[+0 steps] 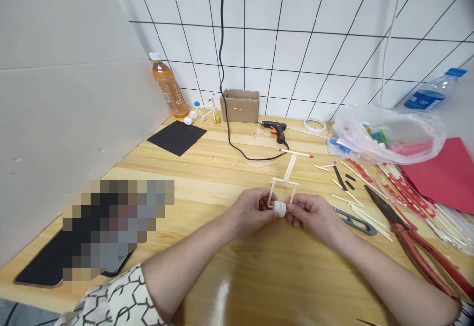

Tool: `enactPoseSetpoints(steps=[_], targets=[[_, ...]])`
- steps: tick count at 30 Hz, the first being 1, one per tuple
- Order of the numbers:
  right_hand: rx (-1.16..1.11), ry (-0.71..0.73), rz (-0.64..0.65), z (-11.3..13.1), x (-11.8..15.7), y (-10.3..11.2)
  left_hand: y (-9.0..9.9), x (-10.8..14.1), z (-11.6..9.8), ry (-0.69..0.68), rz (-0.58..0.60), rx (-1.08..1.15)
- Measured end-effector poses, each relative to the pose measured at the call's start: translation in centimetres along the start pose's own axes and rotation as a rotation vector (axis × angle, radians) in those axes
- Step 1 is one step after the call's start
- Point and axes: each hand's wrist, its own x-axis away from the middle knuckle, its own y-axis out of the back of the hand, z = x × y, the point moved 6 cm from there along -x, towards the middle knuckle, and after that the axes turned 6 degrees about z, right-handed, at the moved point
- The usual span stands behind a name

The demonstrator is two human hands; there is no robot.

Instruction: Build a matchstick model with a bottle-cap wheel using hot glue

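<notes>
- Nearest on the right, the red-handled shears [403,229] lie on the tabletop [207,291] by your right forearm; a careless sweep of that arm could knock them.
- At the middle, your left hand [254,212] is closed, thumb and fingers pinching the left side of the white roller [279,209].
- Your right hand [309,212] is pinched at the foot of the stick frame's right leg; whether it also grips the roller, you cannot tell from here.
- The stick frame [285,181] stretches away from you, its two legs straddling the roller. Spread or squeeze those thin legs unevenly and a joint could crack, or the roller could sit askew.
- Just right of your right hand are the grey cutter [355,221] and loose sticks [370,221]; your knuckles could catch them.
- Farther off, the frame's red-tipped crossbar [295,153] reaches close to the black cord [255,159]; swinging the frame could snag it and drag the glue gun [276,129] beyond.
</notes>
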Motion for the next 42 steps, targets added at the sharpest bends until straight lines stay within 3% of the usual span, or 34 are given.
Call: enactPoseSetpoints(steps=[27,42], targets=[[0.044,-0.004,-0.005,-0.19,0.06,0.15,0.29,0.04,0.18,0.033,-0.054,0.067],[0.076,0.014,-0.042,-0.22,-0.02,0.43,0.37,-0.13,0.4,0.1,-0.1,0.306]])
